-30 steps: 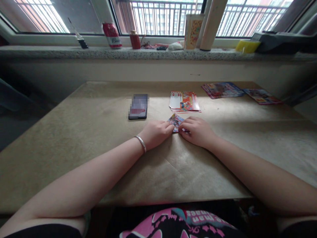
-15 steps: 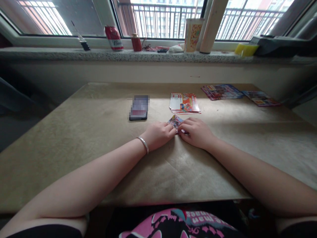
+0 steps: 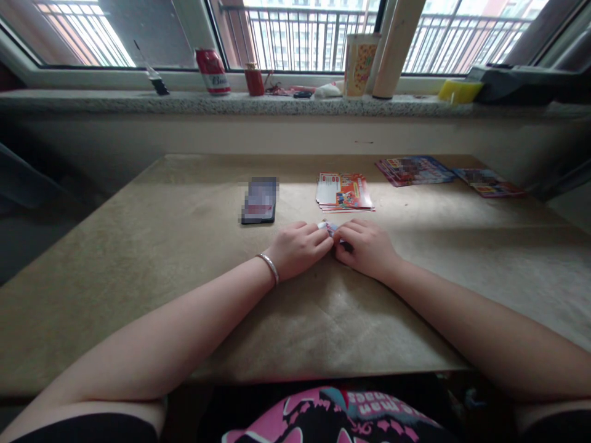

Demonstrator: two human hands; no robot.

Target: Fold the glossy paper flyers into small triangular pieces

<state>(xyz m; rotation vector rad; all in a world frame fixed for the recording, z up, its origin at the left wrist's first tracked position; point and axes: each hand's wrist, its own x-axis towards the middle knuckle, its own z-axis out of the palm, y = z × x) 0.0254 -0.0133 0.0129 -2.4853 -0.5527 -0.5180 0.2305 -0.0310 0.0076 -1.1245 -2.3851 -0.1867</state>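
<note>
Between my two hands lies a small piece of printed paper [image 3: 327, 227], with only its far part showing. My left hand [image 3: 300, 247], with a silver bangle at the wrist, presses bent fingers on the paper's left side. On the other side, my right hand [image 3: 367, 246] has its fingers curled over the paper's right edge. Both hands rest on the table, fingertips almost touching, and hide most of the sheet. Just beyond them sits a stack of red and white printed cards [image 3: 345, 191].
A phone [image 3: 259, 202] lies left of the cards. Two piles of colourful printed sheets, one larger [image 3: 415, 170] and one smaller [image 3: 489, 183], lie at the back right of the table [image 3: 138, 246]. A can [image 3: 212, 72] and a patterned cup [image 3: 361, 64] stand on the windowsill.
The paper's far part has come down toward my hands; its colourful printed face is less visible and a paler part shows. My hands have barely shifted.
</note>
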